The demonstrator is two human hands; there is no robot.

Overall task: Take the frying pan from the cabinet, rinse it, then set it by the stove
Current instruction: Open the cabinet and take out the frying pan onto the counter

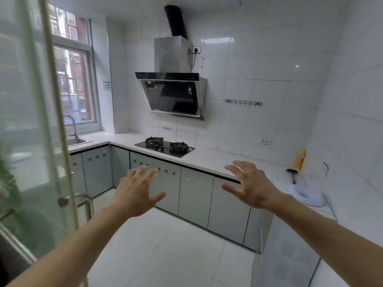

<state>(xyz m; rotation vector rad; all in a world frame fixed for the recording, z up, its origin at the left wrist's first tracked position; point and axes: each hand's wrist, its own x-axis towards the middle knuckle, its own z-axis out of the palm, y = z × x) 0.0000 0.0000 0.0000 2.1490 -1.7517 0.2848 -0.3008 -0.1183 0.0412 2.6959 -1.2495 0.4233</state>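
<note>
Both my hands are raised in front of me with fingers spread, holding nothing. My left hand (136, 191) hovers before the grey lower cabinets (194, 195), whose doors are all closed. My right hand (248, 186) floats in front of the white countertop (209, 158). A black two-burner gas stove (164, 146) sits on that countertop against the tiled wall. The steel sink (76, 141) with its curved faucet (71, 125) lies at the far left under the window. No frying pan is in view.
A glass door with a metal handle (85, 200) stands close at my left. A range hood (174, 94) hangs above the stove. On the right counter stand a yellow bottle (300, 159), a black ladle (292, 175) and a white ring-shaped object (306, 195). White tiled floor lies ahead.
</note>
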